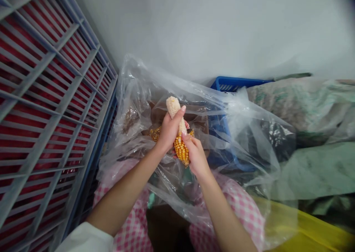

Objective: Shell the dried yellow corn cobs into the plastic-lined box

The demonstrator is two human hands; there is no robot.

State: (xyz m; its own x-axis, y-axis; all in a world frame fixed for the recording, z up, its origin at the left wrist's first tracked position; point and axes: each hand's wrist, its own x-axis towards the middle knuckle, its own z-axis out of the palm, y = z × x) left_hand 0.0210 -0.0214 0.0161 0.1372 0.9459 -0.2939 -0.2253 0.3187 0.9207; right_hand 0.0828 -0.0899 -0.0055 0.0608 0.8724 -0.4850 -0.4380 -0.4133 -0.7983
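Gripping a half-bare corn cob (181, 150) over a clear plastic bag (249, 133)
The left hand (169, 130) wraps closed around the pale, stripped upper end; the right hand (195, 157) pinches the lower end, its thumb pressed against rows of orange-yellow kernels (181, 152). The cob is held tilted above the bag's open mouth, with loose kernels (154, 134) lying inside.

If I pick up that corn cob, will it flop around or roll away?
The corn cob is probably stiff, because it stays straight between the left hand and right hand. The bumpy kernels should give some grip, but the bare end may feel smoother. It's round, so it might roll if set down.
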